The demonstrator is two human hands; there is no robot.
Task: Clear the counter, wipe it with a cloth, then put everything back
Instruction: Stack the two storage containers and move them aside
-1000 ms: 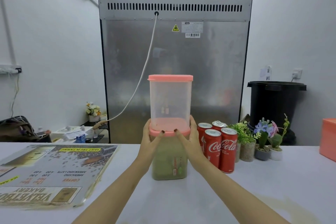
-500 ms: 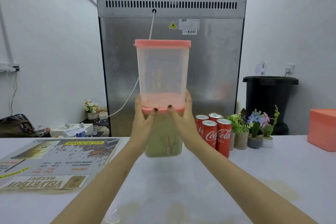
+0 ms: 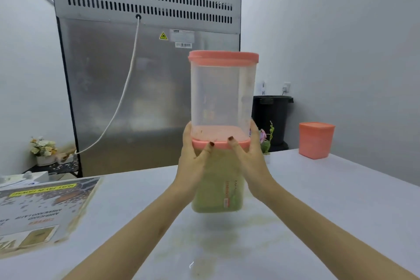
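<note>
Two stacked plastic containers with pink lids hang in the air above the white counter (image 3: 329,200). The lower container (image 3: 218,191) holds green powder; the upper container (image 3: 221,93) is clear and looks empty. My left hand (image 3: 193,161) grips the lower container's left side, and my right hand (image 3: 250,157) grips its right side, thumbs up at the pink lid between the two. Greenish stains (image 3: 211,241) mark the counter below the stack.
A laminated menu sheet (image 3: 43,209) lies at the counter's left. A pink box (image 3: 316,140) stands at the far right edge. Small potted plants (image 3: 266,143) peek out behind my right hand. Behind the counter are a steel fridge back (image 3: 145,75) and a black bin (image 3: 272,116).
Both hands lifted the stacked containers off the counter and carried them to the right. My view turned right too, so the cola cans are no longer visible.
</note>
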